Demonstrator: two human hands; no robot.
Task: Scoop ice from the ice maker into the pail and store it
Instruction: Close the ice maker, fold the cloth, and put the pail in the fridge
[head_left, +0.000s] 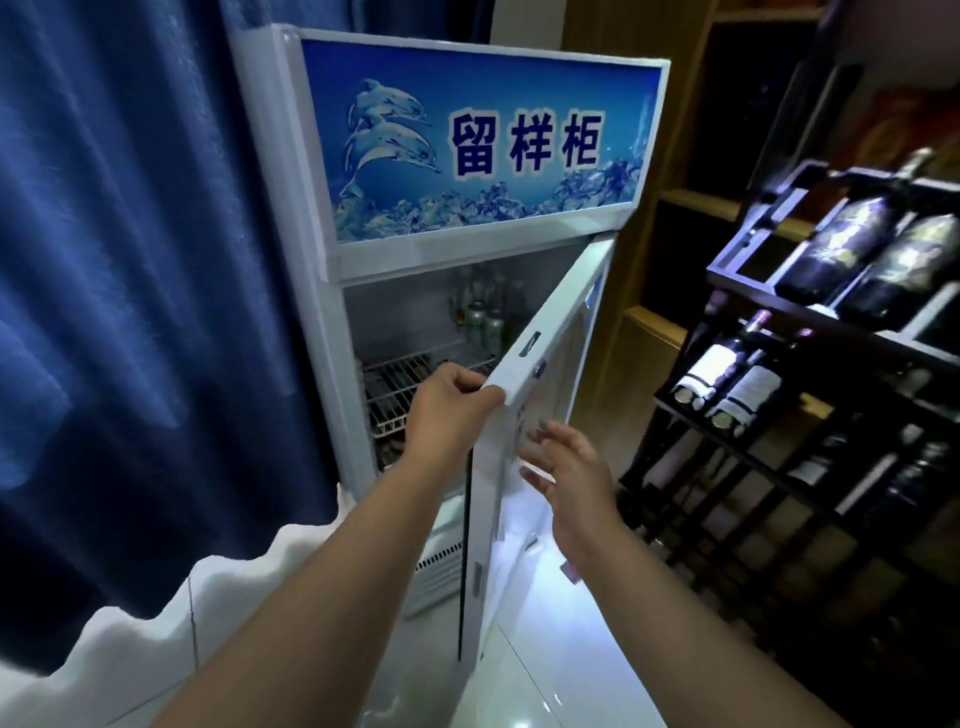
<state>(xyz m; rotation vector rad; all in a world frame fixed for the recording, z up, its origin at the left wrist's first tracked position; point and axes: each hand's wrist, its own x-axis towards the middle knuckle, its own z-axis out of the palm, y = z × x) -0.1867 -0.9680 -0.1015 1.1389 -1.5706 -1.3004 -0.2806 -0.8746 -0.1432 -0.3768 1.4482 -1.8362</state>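
Standing between a blue curtain (130, 260) and a dark wine rack (779, 467), a white display cooler (322, 270) is seen with its door (550, 332) swung partly open toward the camera. A blue header panel (483, 135) with dolphins and Chinese lettering is carried above the opening. Inside, a wire shelf (400, 384) is visible, and cans and bottles (483, 317) are stored at the back of the upper compartment.

The free top corner of the door is gripped by the left hand (447, 410): its fingers (488, 397) are curled over the door's edge, with the thumb laid along the top. The right hand (571, 467) is held just beside the door's outer face, lower down, with nothing held in it; its fingers (540, 475) are spread and nearly straight. Whether they touch the door cannot be told.

Wine bottles (841, 249) are laid on their sides in the rack. Wooden shelving (675, 208) is seen behind the cooler, and a glossy white tiled floor (545, 649) below.
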